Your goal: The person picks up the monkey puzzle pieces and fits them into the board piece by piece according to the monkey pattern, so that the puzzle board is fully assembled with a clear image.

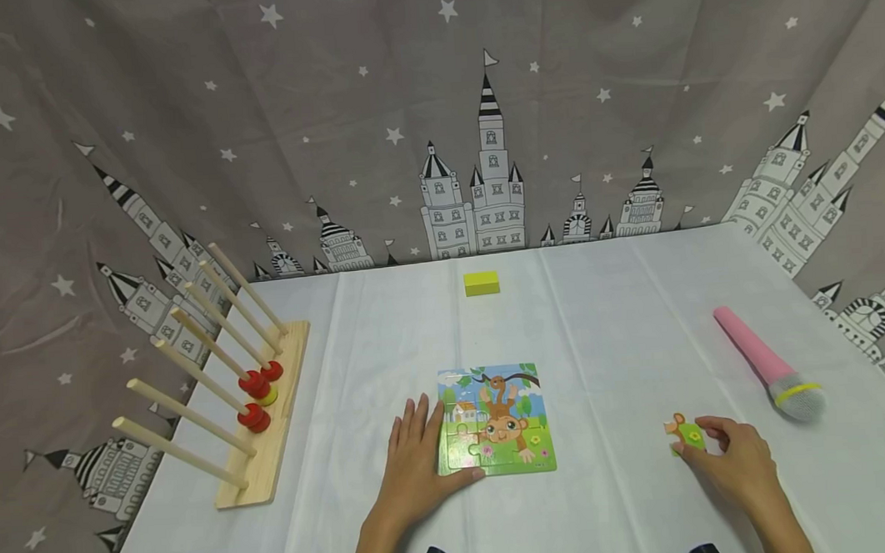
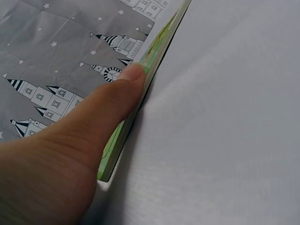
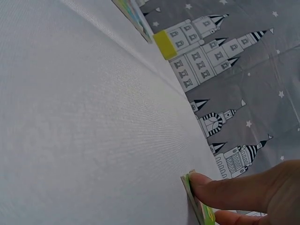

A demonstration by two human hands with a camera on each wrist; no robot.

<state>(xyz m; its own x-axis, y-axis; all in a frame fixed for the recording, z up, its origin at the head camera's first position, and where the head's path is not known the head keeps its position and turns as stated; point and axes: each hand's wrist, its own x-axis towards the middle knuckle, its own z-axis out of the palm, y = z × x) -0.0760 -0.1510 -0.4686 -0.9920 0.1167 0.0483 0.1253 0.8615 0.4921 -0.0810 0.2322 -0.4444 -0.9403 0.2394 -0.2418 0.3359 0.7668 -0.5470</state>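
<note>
A square jigsaw puzzle (image 1: 498, 420) with a monkey picture lies flat on the white table. My left hand (image 1: 410, 458) rests at its left side, fingers stretched along that edge and thumb at the bottom edge. In the left wrist view the thumb (image 2: 126, 86) touches the rim of the puzzle (image 2: 110, 157). Well to the right, my right hand (image 1: 737, 460) pinches a small puzzle piece (image 1: 691, 435) in green, with brown and yellow on it, between thumb and fingers. The right wrist view shows this piece (image 3: 199, 204) edge-on, tilted up from the cloth.
A wooden peg stand (image 1: 287, 393) with several rods and red and yellow rings stands on the left. A yellow block (image 1: 482, 284) sits near the back edge. A pink toy microphone (image 1: 757, 348) lies on the right. A grey castle-print curtain (image 1: 372, 88) hangs behind.
</note>
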